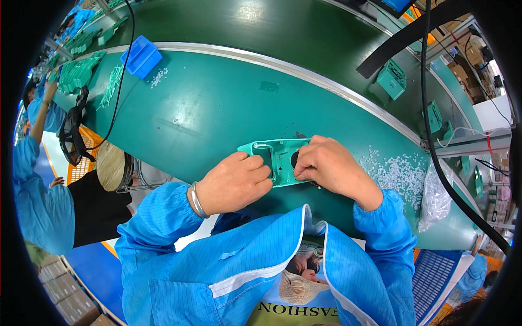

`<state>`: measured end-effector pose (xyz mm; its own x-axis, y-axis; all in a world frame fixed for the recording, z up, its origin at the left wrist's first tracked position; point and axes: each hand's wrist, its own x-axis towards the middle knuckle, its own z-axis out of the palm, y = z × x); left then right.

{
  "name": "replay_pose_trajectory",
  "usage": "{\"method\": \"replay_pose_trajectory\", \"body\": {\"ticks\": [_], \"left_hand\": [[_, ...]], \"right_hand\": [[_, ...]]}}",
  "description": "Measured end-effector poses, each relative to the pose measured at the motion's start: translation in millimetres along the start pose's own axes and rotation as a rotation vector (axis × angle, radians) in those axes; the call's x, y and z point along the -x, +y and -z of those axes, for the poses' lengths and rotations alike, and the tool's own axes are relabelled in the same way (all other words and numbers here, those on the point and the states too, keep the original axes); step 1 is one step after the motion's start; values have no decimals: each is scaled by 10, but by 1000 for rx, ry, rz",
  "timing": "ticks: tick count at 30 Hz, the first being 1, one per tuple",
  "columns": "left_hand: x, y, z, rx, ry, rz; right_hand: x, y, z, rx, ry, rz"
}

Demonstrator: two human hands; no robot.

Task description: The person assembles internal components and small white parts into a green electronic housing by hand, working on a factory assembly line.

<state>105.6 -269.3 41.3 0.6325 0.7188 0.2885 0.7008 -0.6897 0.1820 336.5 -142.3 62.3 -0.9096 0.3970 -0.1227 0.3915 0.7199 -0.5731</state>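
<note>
A green plastic housing (pixel 282 162), shaped like an open shallow shell with ribs and small holes inside, lies on the green worktable in front of me. My left hand (pixel 234 182), with a silver bangle at its wrist, is closed around the housing's left end. Over the right end, my right hand (pixel 331 165) has thumb and fingers pinched together inside the shell. Beside those fingertips a dark piece (pixel 294 158) shows in part; my fingers cover the rest, and what they pinch is hidden.
Many small white pieces (pixel 399 174) are strewn to the right beside a clear plastic bag (pixel 436 196). A blue bin (pixel 142 56) and stacked green parts (pixel 79 71) stand far left. Beyond a metal rail runs a dark green conveyor (pixel 304 32) bearing a green housing (pixel 391 79). A co-worker in blue (pixel 41 190) is at left.
</note>
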Motion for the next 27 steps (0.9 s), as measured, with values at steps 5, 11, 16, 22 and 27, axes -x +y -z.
{"method": "replay_pose_trajectory", "body": {"ticks": [5,11,16,22,27], "left_hand": [[2,-1,-13,11,6,2],[-3,4,8,-12,-20,-2],[7,-4,-14,7,0,1],[-2,4,-11,-12,-7,1],[19,8,-16,-13,4,4]], "right_hand": [[19,55,5,-90,30,45],[20,39,13,-102,21,17],[35,26,0,-68,36,21],[41,13,25,-17,17,41],[17,-22,57,39,-61,17]]}}
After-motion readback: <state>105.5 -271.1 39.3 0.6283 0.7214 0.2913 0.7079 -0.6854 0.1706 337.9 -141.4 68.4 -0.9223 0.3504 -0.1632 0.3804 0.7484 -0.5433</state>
